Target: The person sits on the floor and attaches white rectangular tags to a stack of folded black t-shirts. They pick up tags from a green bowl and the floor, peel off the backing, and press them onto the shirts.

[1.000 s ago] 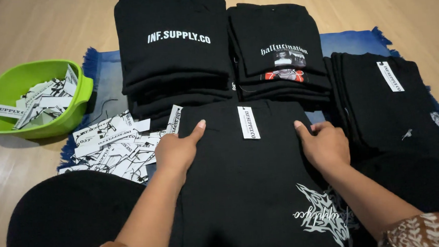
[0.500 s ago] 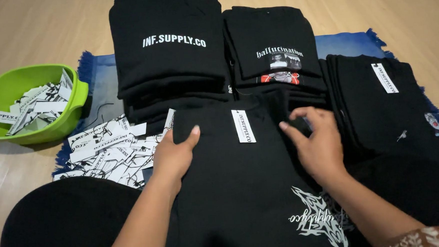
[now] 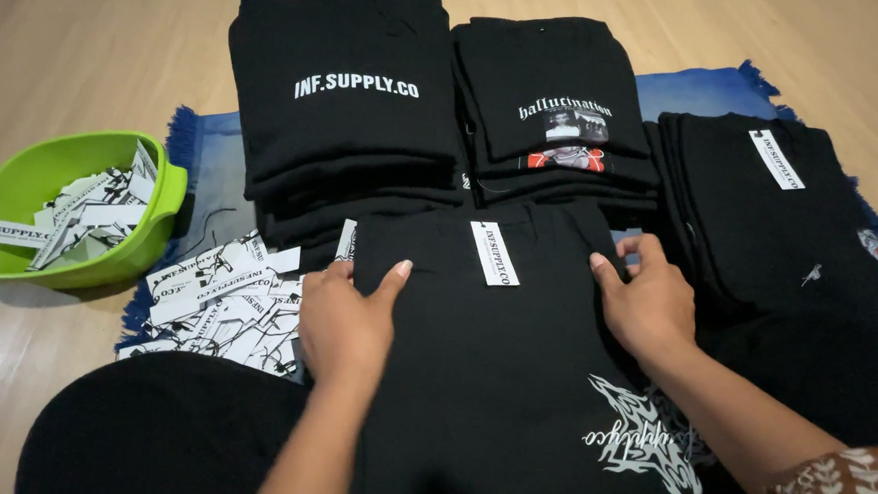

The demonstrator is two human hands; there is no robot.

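I see my left hand (image 3: pixel 348 317) lying flat on the black T-shirt (image 3: pixel 496 374), fingers close together, thumb out toward 1 o'clock. My right hand (image 3: pixel 647 301) presses the shirt's right edge, fingers bent. A white paper tag (image 3: pixel 494 253) lies between them. White tags (image 3: pixel 222 303) sit at 9 o'clock, folded shirt stacks (image 3: pixel 352 111) at 12.
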